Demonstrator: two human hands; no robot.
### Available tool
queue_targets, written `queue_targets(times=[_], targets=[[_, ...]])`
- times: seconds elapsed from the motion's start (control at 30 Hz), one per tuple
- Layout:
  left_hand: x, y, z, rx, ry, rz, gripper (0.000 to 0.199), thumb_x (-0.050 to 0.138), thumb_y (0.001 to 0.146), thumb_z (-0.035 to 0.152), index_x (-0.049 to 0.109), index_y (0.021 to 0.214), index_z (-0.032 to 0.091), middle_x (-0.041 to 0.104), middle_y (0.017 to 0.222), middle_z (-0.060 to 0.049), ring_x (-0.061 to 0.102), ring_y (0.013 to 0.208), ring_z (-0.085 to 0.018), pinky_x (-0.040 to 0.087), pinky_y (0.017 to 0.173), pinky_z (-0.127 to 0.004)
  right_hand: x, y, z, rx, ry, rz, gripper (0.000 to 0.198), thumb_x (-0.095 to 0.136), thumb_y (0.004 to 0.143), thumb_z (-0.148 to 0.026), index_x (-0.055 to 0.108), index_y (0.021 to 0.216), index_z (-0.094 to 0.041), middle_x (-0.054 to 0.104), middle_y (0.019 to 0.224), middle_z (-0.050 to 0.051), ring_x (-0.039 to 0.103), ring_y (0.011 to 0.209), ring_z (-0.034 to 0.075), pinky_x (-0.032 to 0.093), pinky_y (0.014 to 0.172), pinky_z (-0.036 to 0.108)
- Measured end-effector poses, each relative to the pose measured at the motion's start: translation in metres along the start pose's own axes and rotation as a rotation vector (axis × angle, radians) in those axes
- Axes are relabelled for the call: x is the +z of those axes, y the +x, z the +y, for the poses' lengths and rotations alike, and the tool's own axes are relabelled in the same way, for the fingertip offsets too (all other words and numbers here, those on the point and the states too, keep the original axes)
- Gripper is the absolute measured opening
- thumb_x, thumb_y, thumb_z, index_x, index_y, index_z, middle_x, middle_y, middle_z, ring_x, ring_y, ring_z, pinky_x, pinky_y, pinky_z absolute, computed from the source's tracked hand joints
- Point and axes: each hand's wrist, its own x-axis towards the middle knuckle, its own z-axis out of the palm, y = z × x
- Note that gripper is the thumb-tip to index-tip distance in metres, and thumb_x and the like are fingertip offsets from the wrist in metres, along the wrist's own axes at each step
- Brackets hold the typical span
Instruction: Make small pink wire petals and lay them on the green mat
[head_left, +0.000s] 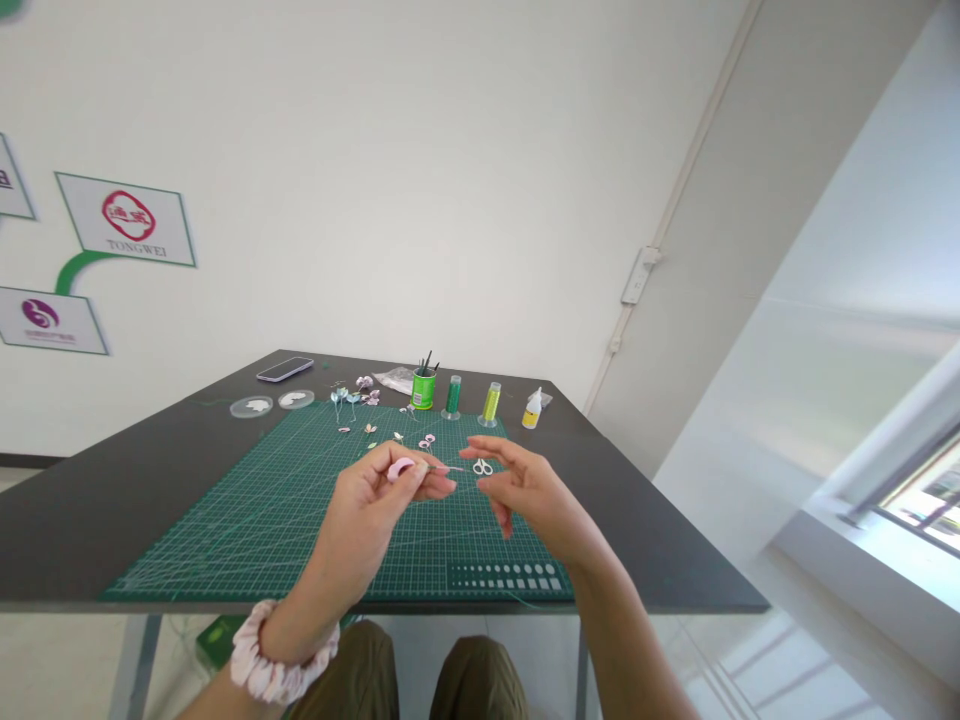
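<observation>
My left hand (381, 492) is closed, thumb against fingers, on a small pink flower piece (400, 468) with a thin stem pointing right. Over the cutting mat, my right hand (525, 486) is open, its thumb and index finger apart near the stem's tip. No thing shows between those fingers. A pair of small scissors (482, 467) with white handles appears just beyond the right fingertips. Beneath both hands spreads the green gridded cutting mat (300, 530). Several small petal pieces (370, 429) lie on it past the left hand.
Along the back stand a green can (424, 388) with tools, a dark green thread spool (453, 397), a yellow-green spool (490, 404) and a glue bottle (532, 409). Wired flowers (345, 397), shallow dishes (251, 407) and a phone (285, 369) lie at the left.
</observation>
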Motion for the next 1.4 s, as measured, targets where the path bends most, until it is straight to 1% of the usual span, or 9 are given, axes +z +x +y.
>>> queue_targets(times=[0.07,0.13,0.23,0.43,0.6,0.83,1.0,1.23,1.4], targets=[[0.001,0.001,-0.001,0.0,-0.006,0.002,0.015,0.072,0.078,0.028,0.067,0.072,0.015,0.072,0.076,-0.001,0.07,0.068,-0.012,0.058,0.069,-0.021,0.011,-0.005,-0.004,-0.006,0.118,-0.025,0.045,0.061,0.078,-0.018,0.054,0.122,-0.02,0.066,0.113,0.009,0.048,0.039,0.002,0.043,0.033,0.019],[0.003,0.003,-0.003,0.001,-0.011,-0.002,0.014,0.072,0.078,0.028,0.068,0.074,0.015,0.072,0.072,-0.001,0.069,0.067,-0.012,0.057,0.069,-0.021,0.029,-0.007,-0.004,0.018,0.228,-0.108,0.045,0.06,0.075,-0.018,0.052,0.12,-0.02,0.068,0.089,0.002,0.051,0.04,0.006,0.046,0.033,0.021],[0.003,0.003,-0.006,-0.003,-0.02,-0.006,0.015,0.07,0.079,0.029,0.067,0.075,0.015,0.072,0.072,-0.002,0.068,0.064,-0.013,0.056,0.064,-0.023,0.055,-0.006,0.004,-0.042,0.276,-0.075,0.032,0.056,0.079,-0.024,0.053,0.109,-0.018,0.053,0.057,-0.008,0.052,0.042,0.01,0.05,0.04,0.023],[-0.002,0.006,-0.009,0.016,0.02,0.028,0.014,0.066,0.08,0.029,0.065,0.075,0.015,0.072,0.072,-0.004,0.067,0.064,-0.014,0.054,0.06,-0.023,0.075,-0.003,0.022,-0.243,0.018,0.199,0.014,0.05,0.088,-0.028,0.057,0.092,-0.017,0.051,0.064,-0.004,0.045,0.051,0.009,0.039,0.047,0.02],[-0.001,0.008,-0.011,0.112,0.163,0.095,0.014,0.062,0.08,0.028,0.065,0.074,0.016,0.072,0.071,-0.003,0.066,0.064,-0.013,0.055,0.068,-0.025,0.077,-0.009,0.026,-0.34,-0.309,0.295,0.021,0.04,0.095,-0.026,0.056,0.1,-0.015,0.051,0.062,-0.003,0.038,0.047,0.009,0.027,0.044,0.021],[-0.001,0.006,-0.02,0.296,0.434,0.186,0.015,0.056,0.083,0.028,0.064,0.075,0.019,0.074,0.084,-0.004,0.066,0.069,-0.014,0.052,0.068,-0.025,0.08,-0.008,0.027,-0.451,-0.685,0.348,0.023,0.031,0.097,-0.02,0.054,0.1,-0.015,0.066,0.066,0.004,0.057,0.048,0.015,0.033,0.046,0.023],[-0.006,0.004,-0.023,0.449,0.671,0.182,0.015,0.052,0.087,0.022,0.064,0.079,0.02,0.075,0.088,-0.003,0.068,0.074,-0.016,0.053,0.072,-0.026,0.073,-0.012,0.016,-0.478,-0.941,0.28,0.024,0.032,0.096,-0.014,0.053,0.085,-0.018,0.062,0.057,0.003,0.053,0.045,0.015,0.028,0.045,0.025],[-0.007,0.005,-0.019,0.733,0.836,0.135,0.016,0.051,0.087,0.014,0.061,0.077,0.02,0.072,0.087,-0.006,0.068,0.083,-0.016,0.054,0.077,-0.026,0.053,-0.017,-0.018,-0.564,-1.059,0.284,0.029,0.037,0.095,-0.014,0.051,0.07,-0.019,0.056,0.057,0.001,0.046,0.047,0.012,0.025,0.047,0.025],[-0.007,0.002,-0.015,0.815,0.925,0.11,0.015,0.052,0.087,0.009,0.062,0.08,0.018,0.067,0.089,-0.006,0.066,0.082,-0.014,0.053,0.075,-0.023,0.036,-0.008,-0.039,-0.511,-0.981,0.191,0.023,0.046,0.092,-0.013,0.058,0.073,-0.016,0.058,0.06,0.001,0.046,0.051,0.011,0.028,0.051,0.024]])
